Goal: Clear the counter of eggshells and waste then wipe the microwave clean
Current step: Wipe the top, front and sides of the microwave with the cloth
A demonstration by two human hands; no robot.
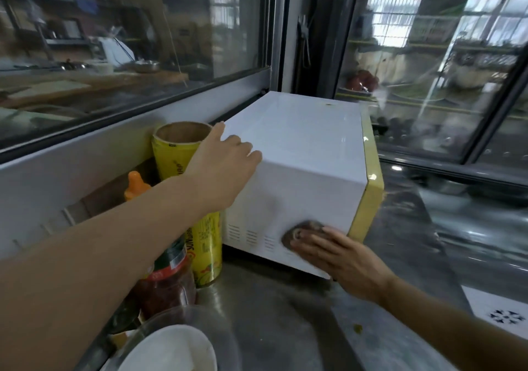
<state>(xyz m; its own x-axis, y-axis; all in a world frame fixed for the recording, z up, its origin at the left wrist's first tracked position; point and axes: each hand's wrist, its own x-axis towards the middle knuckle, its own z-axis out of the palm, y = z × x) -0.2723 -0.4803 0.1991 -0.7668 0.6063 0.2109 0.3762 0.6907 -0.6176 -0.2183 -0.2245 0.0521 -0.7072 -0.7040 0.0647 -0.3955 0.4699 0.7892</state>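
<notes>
A white microwave (303, 147) with a yellow front stands on the steel counter (274, 313) against the window. My left hand (225, 165) rests on its top near edge, fingers laid loosely over the corner. My right hand (340, 259) presses a dark brownish cloth (303, 229) flat against the lower part of the microwave's near side wall, fingers straight. A small brown spot shows on the microwave's top near the back.
Left of the microwave stand a tall yellow roll (183, 167), an orange-capped bottle (136, 185) and a jar of red paste (168, 279). A glass bowl with a white bowl (171, 347) sits at the bottom. A small crumb (357, 327) lies on the counter.
</notes>
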